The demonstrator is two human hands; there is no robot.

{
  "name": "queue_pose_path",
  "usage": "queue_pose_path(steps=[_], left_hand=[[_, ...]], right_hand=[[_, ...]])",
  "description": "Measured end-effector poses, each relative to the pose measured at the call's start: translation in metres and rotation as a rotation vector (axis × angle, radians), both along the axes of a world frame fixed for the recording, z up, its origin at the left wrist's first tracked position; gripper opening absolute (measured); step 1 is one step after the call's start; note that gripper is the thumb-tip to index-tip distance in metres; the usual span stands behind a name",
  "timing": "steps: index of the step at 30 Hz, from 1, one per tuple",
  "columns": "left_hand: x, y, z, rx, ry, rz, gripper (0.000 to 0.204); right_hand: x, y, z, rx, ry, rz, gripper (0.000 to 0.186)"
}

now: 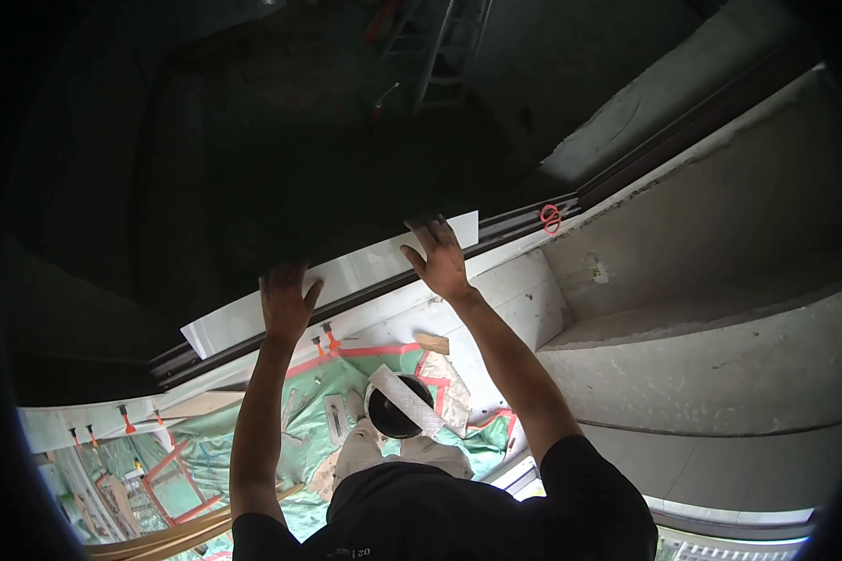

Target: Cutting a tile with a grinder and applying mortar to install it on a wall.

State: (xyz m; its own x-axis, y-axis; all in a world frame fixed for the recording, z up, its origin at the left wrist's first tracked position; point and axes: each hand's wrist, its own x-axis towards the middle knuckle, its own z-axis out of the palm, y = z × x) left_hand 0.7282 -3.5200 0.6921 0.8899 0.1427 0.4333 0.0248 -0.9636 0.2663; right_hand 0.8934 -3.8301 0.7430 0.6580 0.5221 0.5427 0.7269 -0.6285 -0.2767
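Note:
A long glossy white strip [365,273] lies slantwise along a dark grooved frame or track [512,222], rising toward the right. My left hand [287,301] rests on it left of its middle, thumb apart and fingers reaching over the far edge into shadow. Nearer its right end, my right hand [440,257] lies with fingers spread and thumb out. Neither hand is wrapped round the strip. The fingertips are dim against the dark area beyond.
Below me stands a black bucket [393,411] with a pale textured strip [408,399] across it. Green sheeting [299,430] covers the floor. A red loop [551,219] sits at the track's right. Orange-ended tools [126,419] line the ledge. A ladder [440,56] stands in the dark beyond.

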Motion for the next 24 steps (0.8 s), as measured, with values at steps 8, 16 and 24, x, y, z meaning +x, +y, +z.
queue_pose_path(steps=[8, 16, 24], left_hand=[[-0.011, -0.034, 0.031, -0.022, -0.203, 0.107, 0.053], [-0.096, -0.171, -0.022, -0.515, -0.127, -0.039, 0.015], [-0.227, -0.301, -0.243, -1.148, 1.165, 0.032, 0.040]], right_hand=[[-0.138, -0.173, -0.075, 0.257, 0.345, -0.465, 0.024], [-0.453, -0.398, -0.292, 0.207, 1.541, -1.028, 0.026], [-0.555, -0.401, -0.319, 0.149, 1.682, -1.068, 0.042]])
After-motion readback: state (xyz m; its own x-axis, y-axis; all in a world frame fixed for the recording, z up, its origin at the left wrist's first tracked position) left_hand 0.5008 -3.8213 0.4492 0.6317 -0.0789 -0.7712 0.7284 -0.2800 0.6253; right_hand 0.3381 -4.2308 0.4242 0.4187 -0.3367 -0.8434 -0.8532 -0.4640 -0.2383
